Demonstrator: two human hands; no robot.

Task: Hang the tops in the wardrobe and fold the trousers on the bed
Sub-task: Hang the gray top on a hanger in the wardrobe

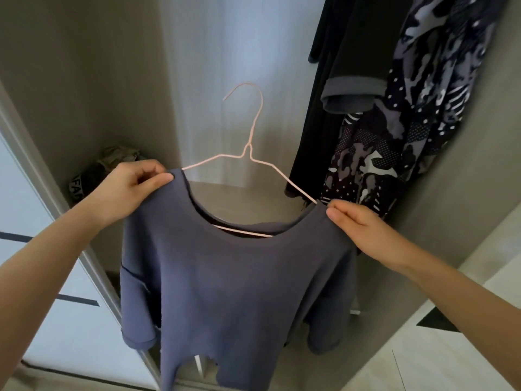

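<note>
Hanging is in hand: the blue top (234, 277) drapes the pink wire hanger (255, 128), with the wardrobe (84, 80) behind it. The left hand (132, 184) pinches the shoulder left of its hook, the right hand (358, 224) the right one. Next, I'd judge, the hook must go up to a rail I cannot see.

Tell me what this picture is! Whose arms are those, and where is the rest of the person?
The camera sits on the person's head and looks down, so you see only their arms, as if through their eyes. The left hand and the right hand each pinch one shoulder of a blue-grey top, which sits on a thin pink hanger. Its hook points up, hooked on nothing in view. Behind is the open wardrobe, where a black garment and a patterned garment hang on the right.
</note>
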